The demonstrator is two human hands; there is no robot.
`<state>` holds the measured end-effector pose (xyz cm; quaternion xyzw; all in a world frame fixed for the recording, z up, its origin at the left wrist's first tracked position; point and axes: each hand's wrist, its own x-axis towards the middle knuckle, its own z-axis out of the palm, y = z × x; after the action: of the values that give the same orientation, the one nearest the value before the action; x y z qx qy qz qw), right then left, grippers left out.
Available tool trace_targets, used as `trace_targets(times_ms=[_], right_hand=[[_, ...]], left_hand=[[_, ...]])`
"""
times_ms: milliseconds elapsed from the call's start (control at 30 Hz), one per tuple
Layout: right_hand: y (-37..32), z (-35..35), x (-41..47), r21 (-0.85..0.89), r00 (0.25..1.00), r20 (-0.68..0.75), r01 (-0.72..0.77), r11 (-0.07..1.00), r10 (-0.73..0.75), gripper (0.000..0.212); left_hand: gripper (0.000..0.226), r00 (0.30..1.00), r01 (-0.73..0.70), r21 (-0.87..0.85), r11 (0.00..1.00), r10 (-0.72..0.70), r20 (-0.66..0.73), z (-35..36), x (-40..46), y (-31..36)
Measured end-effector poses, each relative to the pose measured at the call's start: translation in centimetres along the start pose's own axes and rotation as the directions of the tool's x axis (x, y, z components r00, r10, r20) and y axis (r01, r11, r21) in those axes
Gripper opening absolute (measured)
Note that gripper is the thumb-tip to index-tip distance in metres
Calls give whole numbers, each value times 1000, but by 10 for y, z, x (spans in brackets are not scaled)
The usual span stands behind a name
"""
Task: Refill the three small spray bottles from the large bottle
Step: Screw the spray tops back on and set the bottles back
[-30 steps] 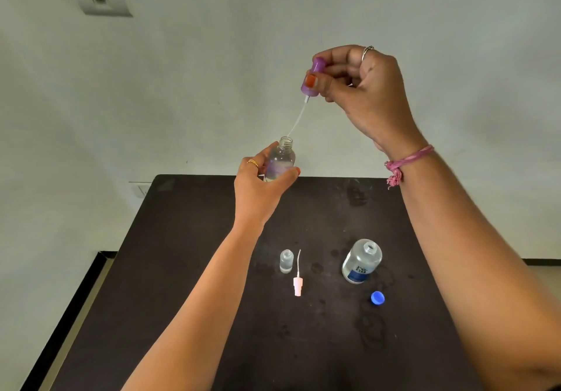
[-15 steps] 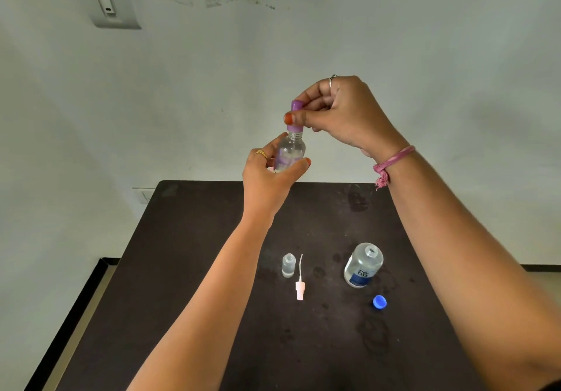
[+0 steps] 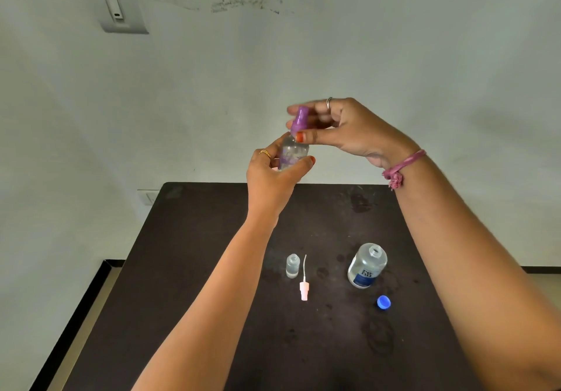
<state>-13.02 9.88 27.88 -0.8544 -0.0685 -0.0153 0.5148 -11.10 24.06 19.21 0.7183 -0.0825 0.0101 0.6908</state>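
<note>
Since the earlier frames the purple spray cap (image 3: 298,121) has come down from high above the bottle, its tube now gone inside, and it sits on the neck of the small clear bottle (image 3: 292,154) held up at the centre of the frame, in front of the wall (image 3: 394,41); the right hand (image 3: 349,131) pinches that cap between thumb and curled fingers from the right; the left hand (image 3: 273,178) grips the bottle's body from below, thumb and fingers wrapped round it; the bottle shows purple markings and clear liquid inside

Two small bottles can be counted: the held one and a second small bottle (image 3: 292,266), uncapped and upright on the dark table (image 3: 197,254) in the lower centre; just to its right lies one pale pink spray head (image 3: 303,290) with its thin tube pointing away from the camera; a third small bottle does not show

One large bottle (image 3: 367,265) with a blue label stands open in the lower right of centre, well apart from the small one; one blue cap (image 3: 383,302) lies on the table just below and right of it

One light switch plate (image 3: 117,5) is on the wall in the upper left; the right wrist wears one pink thread band (image 3: 402,167)
</note>
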Motion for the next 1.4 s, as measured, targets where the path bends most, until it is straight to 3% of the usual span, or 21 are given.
trace_targets(times_ms=[100,200,300,367,433,500,567,667,733,833,933,1067,1200,1333,1400], right_hand=[[9,16,2,96,990,-143,16,995,-2,30],[16,28,6,-38,963,-267,-58,998,46,42],[19,26,2,35,986,-140,-90,995,94,53],[20,23,-2,145,996,-70,-36,989,46,45],[22,27,-3,228,995,-103,15,974,9,33],[24,38,-1,268,972,-230,8,963,56,27],[26,48,4,214,947,-304,-37,976,103,36],[30,49,5,170,973,-184,-106,980,138,57],[34,46,1,250,986,-121,-79,965,112,53],[34,51,-2,387,980,-173,-27,922,101,34],[36,63,-1,491,952,-238,-54,870,193,21],[42,63,0,477,961,-158,-127,870,227,40],[44,57,0,516,986,-123,-37,856,117,45],[37,64,7,499,953,-266,7,867,145,31],[39,66,12,467,949,-270,-21,884,165,42]], left_hand=[[53,1000,-2,9,1000,2,-6,-2,0,-2],[52,1000,3,20,1000,-3,-10,-3,0,-6],[54,1000,-4,3,1000,4,-11,-4,0,-7],[56,1000,-14,-15,1000,14,-4,-6,1,-7],[58,1000,-15,-18,1000,15,-4,-7,1,-7],[57,1000,-11,-8,1000,11,-8,-8,0,-8],[53,1000,-10,-3,1000,10,-11,-8,0,-12],[48,1000,-16,-21,1000,16,-16,-8,-1,-13],[51,1000,-17,-37,999,16,-8,-10,0,-14],[55,1000,-8,-69,998,8,-5,-13,1,-14],[52,1000,-7,-83,997,7,-2,-15,2,-15],[49,1000,-5,-86,996,4,-17,-19,4,-18],[50,1000,8,-72,997,-8,-10,-19,7,-21],[54,1000,1,-63,998,-2,-7,-17,10,-24],[50,1000,-2,-50,999,1,-21,-16,11,-24]])
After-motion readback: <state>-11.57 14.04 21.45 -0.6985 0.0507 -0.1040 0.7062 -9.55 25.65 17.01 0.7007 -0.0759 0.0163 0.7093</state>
